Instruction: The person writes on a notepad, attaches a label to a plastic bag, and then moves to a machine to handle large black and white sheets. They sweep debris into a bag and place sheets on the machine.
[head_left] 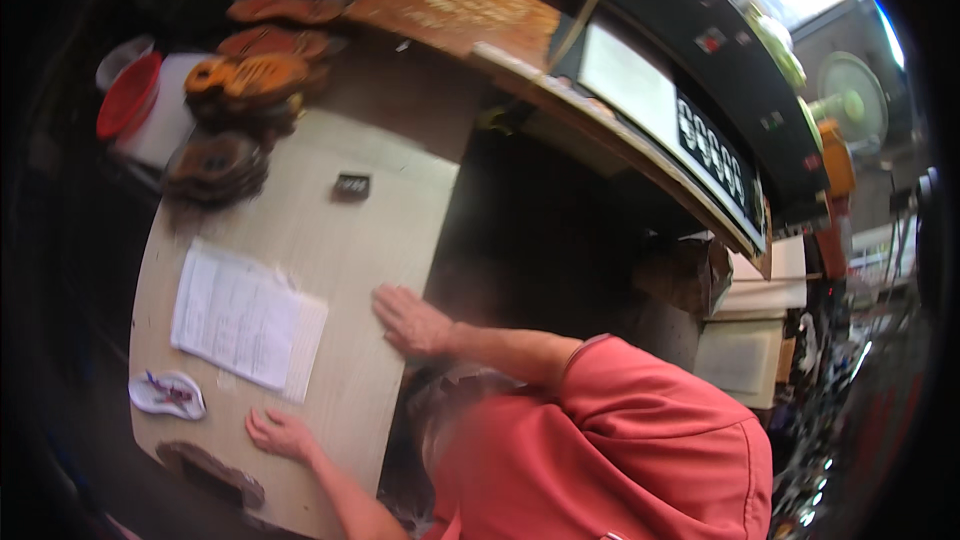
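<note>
Neither my left hand nor my right hand shows in the head view. Across the pale wooden table (370,230) leans another person in a red shirt (650,440). One hand of that person (410,320) lies flat at the table's edge, its fingers stretched out. The other hand (280,435) rests on the tabletop below a stack of written paper sheets (240,315). Both of these hands look free of any object. A white dish (167,395) with small pen-like items sits beside the papers. A small dark block (352,186) lies farther up the table.
Stacks of brown and orange flat cut pieces (245,75) stand at the table's far left. A red bowl (130,100) is beside them. A long shelf (620,140) runs at the back right, and a fan (850,100) stands beyond it. The table's near edge has a curved cutout (210,470).
</note>
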A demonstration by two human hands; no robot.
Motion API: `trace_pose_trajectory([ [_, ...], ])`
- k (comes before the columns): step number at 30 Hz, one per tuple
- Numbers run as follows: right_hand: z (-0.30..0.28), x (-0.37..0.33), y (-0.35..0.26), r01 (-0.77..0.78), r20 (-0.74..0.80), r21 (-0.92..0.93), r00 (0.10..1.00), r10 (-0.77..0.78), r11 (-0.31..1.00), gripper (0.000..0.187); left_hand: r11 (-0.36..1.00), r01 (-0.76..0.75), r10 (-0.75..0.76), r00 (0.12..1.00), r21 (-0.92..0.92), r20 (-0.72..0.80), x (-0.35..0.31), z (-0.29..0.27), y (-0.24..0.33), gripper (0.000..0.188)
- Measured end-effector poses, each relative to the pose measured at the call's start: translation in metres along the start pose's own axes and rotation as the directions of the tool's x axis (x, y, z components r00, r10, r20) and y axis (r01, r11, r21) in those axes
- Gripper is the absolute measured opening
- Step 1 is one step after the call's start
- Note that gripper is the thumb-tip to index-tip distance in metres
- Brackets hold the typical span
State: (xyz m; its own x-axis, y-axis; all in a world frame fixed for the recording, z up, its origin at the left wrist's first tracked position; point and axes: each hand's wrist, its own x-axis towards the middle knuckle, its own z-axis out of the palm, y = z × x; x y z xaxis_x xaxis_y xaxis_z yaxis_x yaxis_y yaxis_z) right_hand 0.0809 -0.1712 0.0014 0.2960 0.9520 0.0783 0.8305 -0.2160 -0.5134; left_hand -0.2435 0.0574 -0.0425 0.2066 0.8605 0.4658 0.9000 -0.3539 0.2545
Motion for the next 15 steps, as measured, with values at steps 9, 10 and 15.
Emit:
trace_pose_trajectory([
  [9,-0.065,0.006,0.035,-0.009,0.267,0.296,0.961,-0.074,0.955,0.058,0.990,0.138,-0.118,0.941,-0.040,0.318,-0.019,-0.013,0.020,0.041],
  [10,-0.080,-0.001,0.039,-0.127,0.279,0.379,0.960,0.017,0.917,0.055,0.984,0.159,-0.126,0.936,-0.076,0.329,-0.034,-0.027,0.039,0.040],
  [15,-0.181,-0.095,0.096,-0.165,-0.102,0.570,0.958,0.268,0.805,0.039,0.918,-0.058,0.204,0.917,-0.392,0.342,-0.146,-0.075,0.213,0.032],
])
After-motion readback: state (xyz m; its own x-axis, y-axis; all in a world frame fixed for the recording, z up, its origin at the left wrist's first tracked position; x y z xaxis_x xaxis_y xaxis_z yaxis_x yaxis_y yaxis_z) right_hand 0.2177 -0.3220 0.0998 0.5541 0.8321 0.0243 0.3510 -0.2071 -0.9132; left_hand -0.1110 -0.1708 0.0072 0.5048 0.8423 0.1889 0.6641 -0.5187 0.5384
